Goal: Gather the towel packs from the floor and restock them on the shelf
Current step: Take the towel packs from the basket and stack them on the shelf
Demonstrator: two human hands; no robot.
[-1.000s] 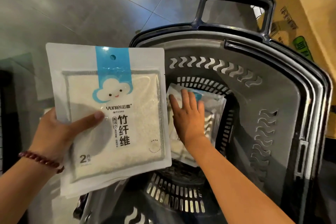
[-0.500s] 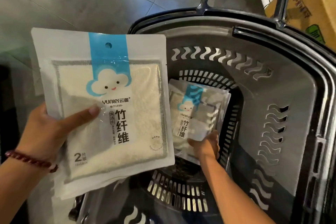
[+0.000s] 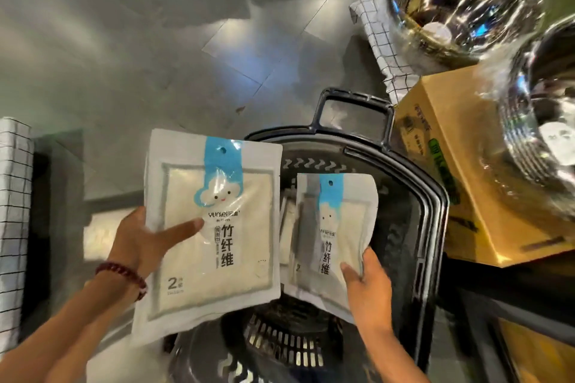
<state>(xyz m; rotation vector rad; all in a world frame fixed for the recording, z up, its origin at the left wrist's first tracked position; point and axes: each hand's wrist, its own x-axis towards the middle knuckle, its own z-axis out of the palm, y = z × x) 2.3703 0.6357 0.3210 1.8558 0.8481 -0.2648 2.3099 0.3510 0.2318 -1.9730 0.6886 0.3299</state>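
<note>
The left hand (image 3: 140, 242) pinches a towel pack (image 3: 214, 227), thumb across its front; the right hand (image 3: 367, 289) grips a second pack (image 3: 333, 227) by its lower corner, above the basket (image 3: 435, 211). Best to square it onto the left-hand pack before lifting both shelfward

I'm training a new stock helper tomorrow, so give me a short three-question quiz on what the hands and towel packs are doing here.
1. True or false: the left hand holds the left towel pack with its thumb across the front.
2. Relative to the grey basket, the right towel pack, in the grip of the right hand, is: A lying flat on its bottom; B held up over its opening; C outside it on the tiles.
3. Fill in: the large number printed at the left towel pack's lower left corner is ___.
Key: 1 true; 2 B; 3 the number 2.
</note>
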